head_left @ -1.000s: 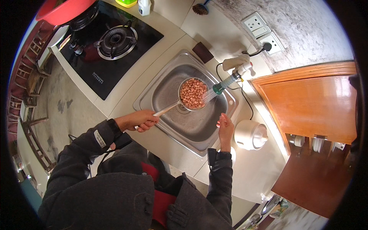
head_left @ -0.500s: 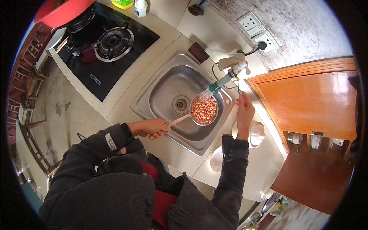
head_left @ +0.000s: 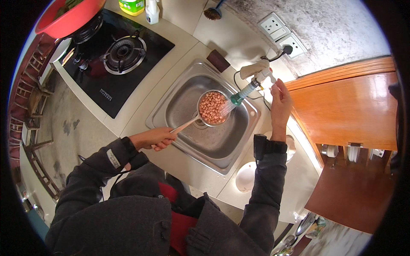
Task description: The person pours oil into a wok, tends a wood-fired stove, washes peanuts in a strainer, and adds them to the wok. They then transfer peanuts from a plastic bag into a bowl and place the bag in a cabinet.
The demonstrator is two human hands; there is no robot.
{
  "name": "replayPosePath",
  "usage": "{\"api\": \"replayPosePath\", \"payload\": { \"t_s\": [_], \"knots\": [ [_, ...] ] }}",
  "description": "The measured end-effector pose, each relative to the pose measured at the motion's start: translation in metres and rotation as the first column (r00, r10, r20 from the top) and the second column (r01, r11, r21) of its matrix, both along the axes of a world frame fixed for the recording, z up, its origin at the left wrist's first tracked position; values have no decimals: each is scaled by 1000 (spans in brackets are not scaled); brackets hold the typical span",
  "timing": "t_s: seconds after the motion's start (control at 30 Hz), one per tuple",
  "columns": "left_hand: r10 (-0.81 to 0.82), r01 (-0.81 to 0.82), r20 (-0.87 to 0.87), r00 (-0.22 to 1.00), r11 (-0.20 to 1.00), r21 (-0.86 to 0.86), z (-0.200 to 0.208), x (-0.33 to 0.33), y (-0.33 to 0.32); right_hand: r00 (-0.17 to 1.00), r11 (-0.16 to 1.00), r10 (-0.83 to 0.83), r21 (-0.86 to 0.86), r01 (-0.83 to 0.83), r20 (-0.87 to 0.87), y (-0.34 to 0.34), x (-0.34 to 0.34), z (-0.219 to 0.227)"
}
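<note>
My left hand (head_left: 154, 138) is closed around the long handle of a metal strainer ladle (head_left: 212, 108), fingers wrapped tight. The ladle's bowl is full of peanuts (head_left: 212, 106), pinkish-red, and sits above the steel sink (head_left: 188, 96), over the drain area, not touching the basin as far as I can tell. Water sprays from the green-tipped faucet nozzle (head_left: 237, 98) onto the peanuts at the bowl's right edge. My right hand (head_left: 279, 104) is up at the tap (head_left: 256, 70), fingertips at its base by the wall; can't tell if they pinch anything. A gas stove (head_left: 113, 59) lies left of the sink, a red basin (head_left: 68, 17) beyond it. Wall sockets (head_left: 282, 32) above the tap.
</note>
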State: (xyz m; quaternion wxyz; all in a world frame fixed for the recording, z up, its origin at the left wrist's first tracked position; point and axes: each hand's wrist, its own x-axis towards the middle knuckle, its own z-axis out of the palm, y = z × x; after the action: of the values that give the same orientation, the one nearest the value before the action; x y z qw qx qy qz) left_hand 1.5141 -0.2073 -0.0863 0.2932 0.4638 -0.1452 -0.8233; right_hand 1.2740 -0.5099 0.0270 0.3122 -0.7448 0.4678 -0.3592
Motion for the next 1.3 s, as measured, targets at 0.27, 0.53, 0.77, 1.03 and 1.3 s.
{"api": "replayPosePath", "payload": {
  "t_s": [0.27, 0.53, 0.77, 1.03, 1.3],
  "knots": [
    [-14, 13, -129, 992, 1000, -11, -14, -30, -23, 999, 1000, -30, 9, 30, 19, 5, 10, 0],
    [-13, 14, -64, 998, 1000, 21, -10, -2, -20, 994, 995, -96, -26, 97, 48, 14, 20, 3],
    [-187, 187, -85, 979, 982, -10, -8, 16, -19, 986, 990, -138, -5, 139, 95, 24, 32, 7],
    [-192, 192, 8, 981, 980, -55, -7, 15, -5, 981, 971, -183, -143, 191, 64, 41, 57, -15],
    [-101, 156, 294, 951, 973, -171, 45, -8, 96, 963, 969, 81, -206, -137, -257, 198, -65, -50]
  ]
}}
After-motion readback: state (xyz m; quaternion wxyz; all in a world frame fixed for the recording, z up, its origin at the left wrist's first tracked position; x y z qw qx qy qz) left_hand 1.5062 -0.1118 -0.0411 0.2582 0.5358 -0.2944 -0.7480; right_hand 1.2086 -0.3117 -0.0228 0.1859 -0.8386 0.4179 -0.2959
